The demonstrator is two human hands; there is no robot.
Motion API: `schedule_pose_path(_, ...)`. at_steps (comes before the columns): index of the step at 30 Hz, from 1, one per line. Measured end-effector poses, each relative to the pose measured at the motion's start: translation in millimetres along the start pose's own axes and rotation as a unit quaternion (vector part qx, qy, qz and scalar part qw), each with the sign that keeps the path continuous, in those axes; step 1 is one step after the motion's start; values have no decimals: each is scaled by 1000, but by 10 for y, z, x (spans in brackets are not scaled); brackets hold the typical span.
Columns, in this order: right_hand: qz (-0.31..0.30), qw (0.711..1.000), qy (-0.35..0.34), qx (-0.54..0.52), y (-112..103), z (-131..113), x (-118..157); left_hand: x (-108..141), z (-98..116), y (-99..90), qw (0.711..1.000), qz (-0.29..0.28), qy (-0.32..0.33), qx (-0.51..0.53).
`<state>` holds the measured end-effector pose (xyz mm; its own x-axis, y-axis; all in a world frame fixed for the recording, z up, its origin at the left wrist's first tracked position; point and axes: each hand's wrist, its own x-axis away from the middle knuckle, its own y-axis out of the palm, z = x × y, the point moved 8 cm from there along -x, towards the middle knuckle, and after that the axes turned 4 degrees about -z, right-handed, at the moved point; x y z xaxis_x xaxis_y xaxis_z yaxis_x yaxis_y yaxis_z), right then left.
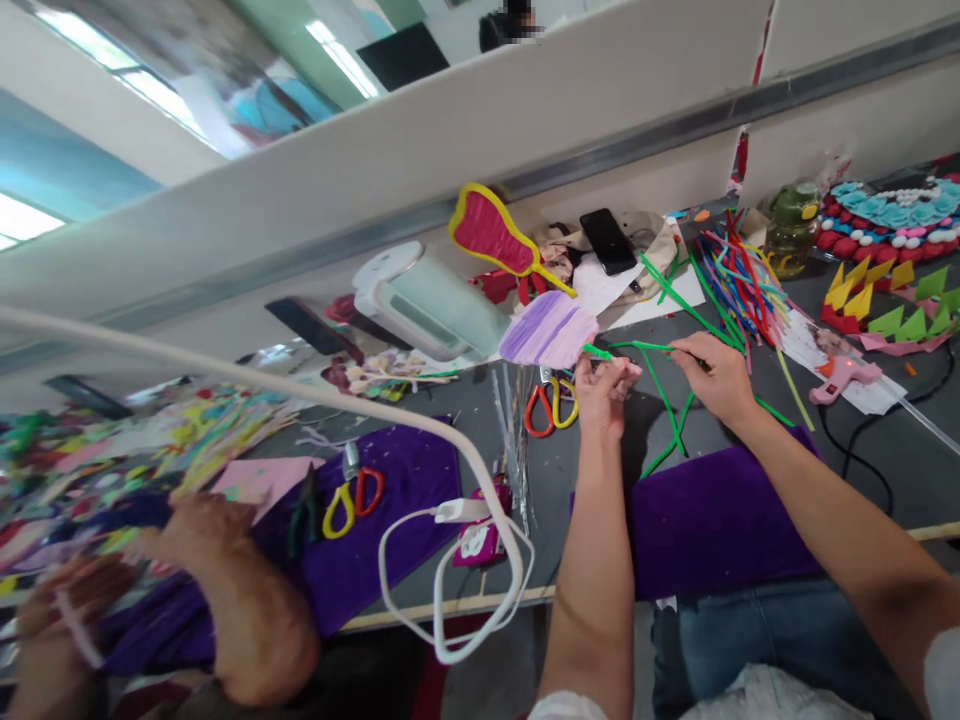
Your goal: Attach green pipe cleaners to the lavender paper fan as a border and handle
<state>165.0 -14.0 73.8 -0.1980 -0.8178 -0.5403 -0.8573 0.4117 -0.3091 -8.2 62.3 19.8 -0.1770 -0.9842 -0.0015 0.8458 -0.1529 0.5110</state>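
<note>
My left hand (pixel 604 398) is closed on the base of a striped purple and pink fan-shaped craft piece (pixel 551 332), which seems made of fuzzy stems laid side by side. Around that base is a short wrap of green pipe cleaner (pixel 598 352). From there a green strand (pixel 651 346) runs to the right, its far end pinched between the thumb and fingers of my right hand (pixel 711 372). More green pipe cleaners (pixel 666 400) lie loose on the dark table beneath the hands. Below my wrists a purple cloth (pixel 712 525) lies near the table's edge.
Scissors (pixel 551 405) and thin wires (pixel 510 430) lie left of my left hand. Colourful pipe cleaners (pixel 739 285), a pink glue gun (pixel 846 380) and a bottle (pixel 793 230) are at right. A white lamp (pixel 431 300) stands behind; a cable loops in front. A co-worker's arms (pixel 240 590) work at left.
</note>
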Motion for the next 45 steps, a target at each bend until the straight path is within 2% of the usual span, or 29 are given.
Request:
schedule_pose_path(3, 4, 996, -76, 44, -98, -254, -10, 13, 35, 35, 1000, -4, 11, -11)
schedule_pose_path(5, -1, 996, -77, 43, -97, -290, -8, 23, 53, 66, 1000, -8, 20, -16)
schedule_pose_path(9, -28, 999, -27, 36, 37, -181, 14, 42, 62, 159, 999, -34, 20, -18)
schedule_pose_path(12, -61, 997, -15, 36, 159, -102, 32, 50, 64, 216, 999, -48, 14, -3)
schedule_pose_path(17, -33, 999, 13, 9, 74, 44, -2, 40, 36, 224, 998, -58, -23, 19)
schedule_pose_path(23, -61, 982, -124, 125, -10, -217, -67, 28, 22, 228, 991, -107, -61, 55)
schedule_pose_path(26, -71, 973, -160, 149, -14, -296, -67, 16, 28, 212, 989, -108, -69, 71)
schedule_pose_path(33, -121, 964, -177, 158, 61, -322, -43, 8, 16, 192, 988, -105, -79, 85)
schedule_pose_path(45, -157, 953, -196, 171, 151, -307, -27, 34, -29, 239, 988, -106, -89, 63)
